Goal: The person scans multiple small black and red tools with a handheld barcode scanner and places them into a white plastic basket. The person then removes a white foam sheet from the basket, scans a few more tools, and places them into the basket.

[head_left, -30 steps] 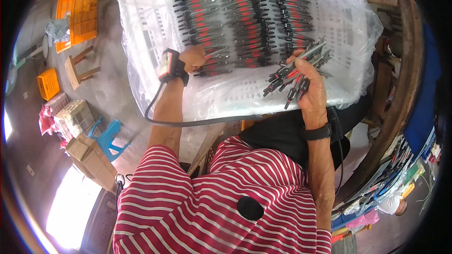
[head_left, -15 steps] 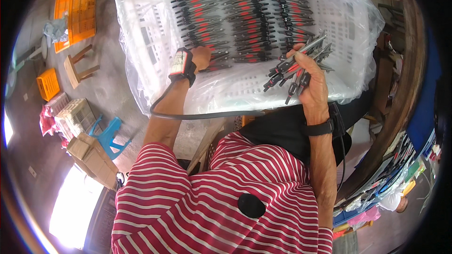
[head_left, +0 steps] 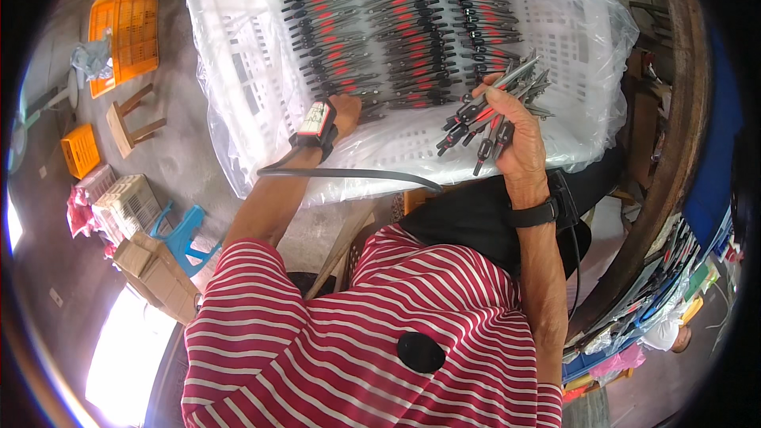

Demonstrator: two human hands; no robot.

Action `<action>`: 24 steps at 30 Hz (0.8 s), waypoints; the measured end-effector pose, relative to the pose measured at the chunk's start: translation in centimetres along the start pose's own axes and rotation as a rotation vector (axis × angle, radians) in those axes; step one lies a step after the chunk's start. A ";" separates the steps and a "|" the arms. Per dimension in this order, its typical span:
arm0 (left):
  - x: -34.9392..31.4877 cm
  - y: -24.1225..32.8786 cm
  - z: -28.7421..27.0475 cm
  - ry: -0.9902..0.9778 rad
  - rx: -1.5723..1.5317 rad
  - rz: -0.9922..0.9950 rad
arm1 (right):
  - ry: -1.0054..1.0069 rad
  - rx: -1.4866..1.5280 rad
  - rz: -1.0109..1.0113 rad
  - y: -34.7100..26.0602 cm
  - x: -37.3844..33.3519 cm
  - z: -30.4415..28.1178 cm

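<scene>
A white crate (head_left: 261, 143) lined with clear plastic holds slim pen-like tools (head_left: 412, 40) with grey, red and black parts, laid in three columns. My right hand (head_left: 519, 135) is closed around a loose bunch of the same tools (head_left: 495, 111) above the crate's front right part. Their black ends point toward the lower left, the grey ends toward the upper right. My left hand (head_left: 346, 115) is down in the crate by the near end of the left column. Its fingers are curled and partly hidden, and what they hold does not show.
A black cable (head_left: 357, 174) runs from the left wrist device (head_left: 315, 123) across the crate's near edge. Beyond the crate on the left are an orange crate (head_left: 135, 40), a wooden stool (head_left: 123, 127) and a blue stool (head_left: 189, 234). A curved wooden edge (head_left: 697, 111) stands at the right.
My left hand has moved slightly nearer to me and to the right along the left column's near end. My right hand keeps its bunch. The view has shifted a little.
</scene>
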State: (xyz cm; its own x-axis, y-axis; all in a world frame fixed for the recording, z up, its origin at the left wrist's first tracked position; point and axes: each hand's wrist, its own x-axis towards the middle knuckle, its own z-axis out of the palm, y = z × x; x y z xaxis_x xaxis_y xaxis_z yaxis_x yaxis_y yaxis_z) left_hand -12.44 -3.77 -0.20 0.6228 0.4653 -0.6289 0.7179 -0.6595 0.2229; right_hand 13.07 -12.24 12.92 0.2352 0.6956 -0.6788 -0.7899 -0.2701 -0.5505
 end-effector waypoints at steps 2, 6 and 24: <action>0.4 -0.3 0.5 -0.031 -0.008 -0.034 | 0.003 0.005 0.002 0.0 0.0 0.1; 1.4 -1.2 0.3 -0.047 -0.147 -0.141 | -0.005 -0.001 -0.006 0.0 0.0 0.1; 3.5 -4.9 1.1 0.026 -0.228 -0.161 | 0.025 -0.023 0.002 0.0 0.1 0.0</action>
State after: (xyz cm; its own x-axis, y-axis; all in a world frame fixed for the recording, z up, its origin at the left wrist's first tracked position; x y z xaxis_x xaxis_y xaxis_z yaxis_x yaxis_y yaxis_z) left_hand -14.09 0.42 -4.27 0.5005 0.5705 -0.6512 0.8580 -0.4272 0.2852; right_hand 13.09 -12.16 12.92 0.2482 0.6783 -0.6916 -0.7770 -0.2870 -0.5603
